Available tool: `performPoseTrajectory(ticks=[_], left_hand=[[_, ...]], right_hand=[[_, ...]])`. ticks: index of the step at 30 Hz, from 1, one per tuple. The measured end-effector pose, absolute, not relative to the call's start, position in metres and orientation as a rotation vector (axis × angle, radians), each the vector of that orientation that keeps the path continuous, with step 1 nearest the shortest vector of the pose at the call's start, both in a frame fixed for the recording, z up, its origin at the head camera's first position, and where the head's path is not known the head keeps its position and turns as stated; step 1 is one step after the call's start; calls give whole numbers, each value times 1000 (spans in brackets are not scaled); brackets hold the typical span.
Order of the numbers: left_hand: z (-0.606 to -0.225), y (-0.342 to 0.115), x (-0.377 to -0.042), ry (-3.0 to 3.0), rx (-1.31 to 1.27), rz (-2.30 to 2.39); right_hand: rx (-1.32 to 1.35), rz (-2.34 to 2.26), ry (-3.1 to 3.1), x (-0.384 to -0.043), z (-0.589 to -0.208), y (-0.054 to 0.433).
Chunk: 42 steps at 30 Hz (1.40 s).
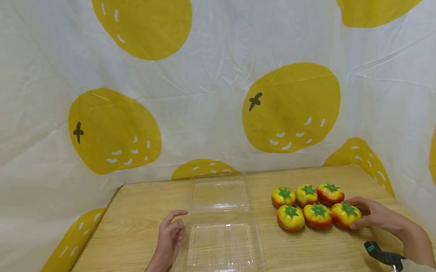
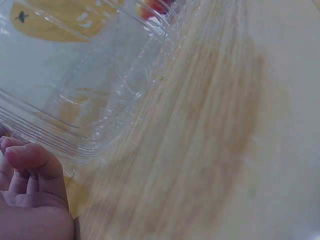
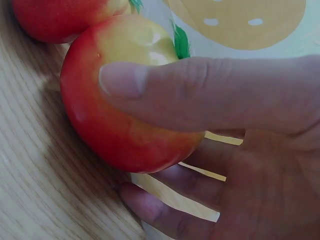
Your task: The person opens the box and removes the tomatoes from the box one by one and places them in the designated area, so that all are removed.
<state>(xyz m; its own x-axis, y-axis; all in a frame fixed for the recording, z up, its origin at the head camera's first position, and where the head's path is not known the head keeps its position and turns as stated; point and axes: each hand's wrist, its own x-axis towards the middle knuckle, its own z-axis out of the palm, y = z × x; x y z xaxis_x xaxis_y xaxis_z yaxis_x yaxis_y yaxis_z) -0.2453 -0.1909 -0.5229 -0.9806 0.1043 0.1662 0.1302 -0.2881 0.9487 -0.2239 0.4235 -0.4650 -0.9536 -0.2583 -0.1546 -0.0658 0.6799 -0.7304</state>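
Note:
My right hand (image 1: 385, 218) grips the front right tomato (image 1: 343, 214), a glossy yellow-and-red one with a green star-shaped top. In the right wrist view the thumb lies across the side of this tomato (image 3: 100, 135), and the other fingers curl round below and behind it. Several like tomatoes (image 1: 290, 218) stand beside it in two rows. My left hand (image 1: 169, 235), fingers loosely bent and holding nothing, is at the left edge of a clear plastic clamshell box (image 1: 220, 246). In the left wrist view, its fingertips are right at the box's rim (image 2: 60, 147).
The box's lid (image 1: 218, 195) lies folded back toward the far edge of the wooden table (image 1: 133, 230). Behind the table hangs a white curtain (image 1: 208, 111) printed with yellow fruit. Dark wrist mounts (image 1: 384, 255) sit on both forearms.

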Motion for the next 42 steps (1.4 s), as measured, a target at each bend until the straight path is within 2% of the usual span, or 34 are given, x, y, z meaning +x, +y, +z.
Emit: performPoseTrajectory(ticks=[29, 42], left_hand=[[-522, -191, -241, -1809, -377, -2470], [-509, -190, -239, -1680, -17, -2406]], right_hand=[[-280, -1142, 2661, -215, -450, 427], [-217, -1109, 2992, -201, -401, 409]])
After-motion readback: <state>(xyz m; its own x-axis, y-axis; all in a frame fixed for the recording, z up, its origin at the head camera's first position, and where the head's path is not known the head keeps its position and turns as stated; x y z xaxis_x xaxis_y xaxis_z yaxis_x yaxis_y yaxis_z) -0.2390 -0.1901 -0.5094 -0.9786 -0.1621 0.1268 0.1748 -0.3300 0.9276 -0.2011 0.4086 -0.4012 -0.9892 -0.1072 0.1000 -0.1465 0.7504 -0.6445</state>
